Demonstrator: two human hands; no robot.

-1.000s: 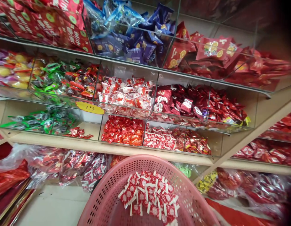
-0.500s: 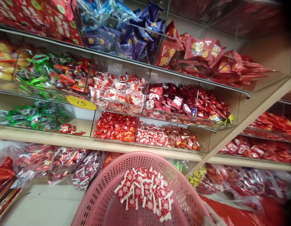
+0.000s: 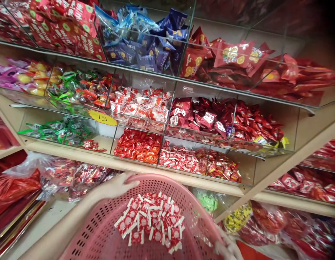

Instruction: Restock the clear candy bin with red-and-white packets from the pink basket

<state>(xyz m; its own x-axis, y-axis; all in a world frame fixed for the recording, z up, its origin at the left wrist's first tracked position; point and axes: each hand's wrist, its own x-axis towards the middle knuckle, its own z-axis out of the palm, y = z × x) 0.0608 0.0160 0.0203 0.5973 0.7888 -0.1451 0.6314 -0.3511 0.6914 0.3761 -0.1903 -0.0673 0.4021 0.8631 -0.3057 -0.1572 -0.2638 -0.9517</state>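
A pink perforated plastic basket [image 3: 83, 231] holds a pile of small red-and-white wrapped candies [image 3: 153, 218]. At the lower right my right hand [image 3: 228, 247] is closed on the basket's rim. My left hand [image 3: 118, 186] is at the basket's far left rim, its forearm crossing over the left side. Its thumb and fingers are apart and point right, with no candy visible in them; I cannot tell whether it touches the rim. Just beyond the basket, a shelf compartment holds similar red-and-white candies [image 3: 177, 157], beside one of red-orange packets [image 3: 137, 146].
Clear-fronted shelf tiers hold blue packets [image 3: 148, 50], red orange-print packets [image 3: 235, 57] and green-wrapped candies [image 3: 61, 130]. A yellow price tag [image 3: 102, 117] reads 15. Bagged candies [image 3: 88, 177] lie under the wooden shelf edge [image 3: 183, 173]. A slanting wooden divider [image 3: 281, 162] stands at right.
My left hand has come into view at the basket's far left rim. The basket sits a little further left in view, and more of the shelf's left end shows.
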